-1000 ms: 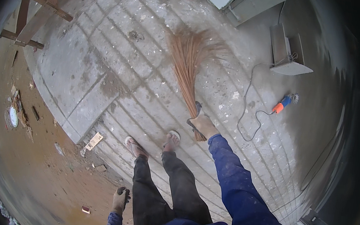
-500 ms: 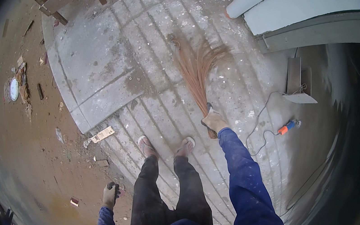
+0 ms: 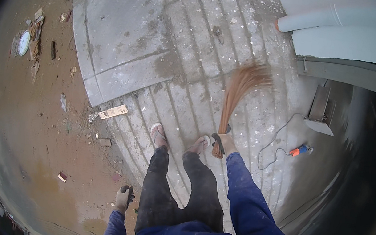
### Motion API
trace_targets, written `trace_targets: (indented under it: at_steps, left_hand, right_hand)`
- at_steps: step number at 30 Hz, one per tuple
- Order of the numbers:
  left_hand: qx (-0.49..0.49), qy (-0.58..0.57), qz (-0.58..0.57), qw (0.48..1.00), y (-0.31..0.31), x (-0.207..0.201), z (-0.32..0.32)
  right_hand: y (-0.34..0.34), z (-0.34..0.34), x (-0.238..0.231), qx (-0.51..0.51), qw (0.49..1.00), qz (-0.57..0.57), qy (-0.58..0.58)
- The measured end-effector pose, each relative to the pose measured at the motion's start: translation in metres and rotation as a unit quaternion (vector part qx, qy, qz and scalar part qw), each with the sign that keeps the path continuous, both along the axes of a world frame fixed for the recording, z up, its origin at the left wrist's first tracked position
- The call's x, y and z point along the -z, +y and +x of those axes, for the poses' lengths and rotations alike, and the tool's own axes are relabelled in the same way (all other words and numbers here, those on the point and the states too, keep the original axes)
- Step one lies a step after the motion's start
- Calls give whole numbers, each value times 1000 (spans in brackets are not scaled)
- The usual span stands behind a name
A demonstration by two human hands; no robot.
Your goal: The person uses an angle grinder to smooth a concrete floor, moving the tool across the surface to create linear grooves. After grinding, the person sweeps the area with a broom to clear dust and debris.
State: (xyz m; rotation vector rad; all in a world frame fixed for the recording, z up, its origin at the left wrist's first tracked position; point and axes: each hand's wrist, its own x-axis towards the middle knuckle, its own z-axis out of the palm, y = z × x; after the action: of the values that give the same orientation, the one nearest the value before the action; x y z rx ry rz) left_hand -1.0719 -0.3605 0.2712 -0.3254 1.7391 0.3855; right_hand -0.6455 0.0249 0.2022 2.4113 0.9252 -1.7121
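Observation:
My right hand (image 3: 225,142), in a light glove with dark fingers, is wrapped round the bound end of a stick broom (image 3: 232,97). The broom's brown bristles fan out ahead and to the right over the grooved concrete slab (image 3: 203,38), their tips blurred. At my left side hangs my left hand (image 3: 124,199), gloved the same way, its fingers curled in; whether anything is inside them I cannot make out. White flecks and debris lie scattered over the slab around the broom.
Right of me lie an orange and blue power tool (image 3: 301,151) with its cord (image 3: 261,151) and a metal box-like piece (image 3: 321,106). A pale pipe (image 3: 315,19) runs along the wall at far right. Muddy ground (image 3: 53,133) with litter borders the slab's left edge.
The broom has swung rightward, and my right hand has drawn slightly nearer to me with it. The view has shifted, so the wooden frame at far left shows less. My left hand stays curled.

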Motion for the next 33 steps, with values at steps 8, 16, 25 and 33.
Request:
trace_targets:
  at_steps: [8, 16, 25, 33]
  left_hand:
    - [-47, -7, 52, 998, 40, -17, 23]
    - [-26, 0, 31, 999, 10, -16, 21]
    - [76, 43, 139, 986, 62, 12, 76]
    - [17, 58, 164, 985, 57, -35, 65]
  right_hand:
    - [-52, -114, -70, -449, 892, -31, 37]
    - [-116, -26, -119, 76, 993, 85, -15]
    - [-103, -154, -37, -596, 792, -85, 103]
    - [-121, -54, -161, -257, 950, 173, -46]
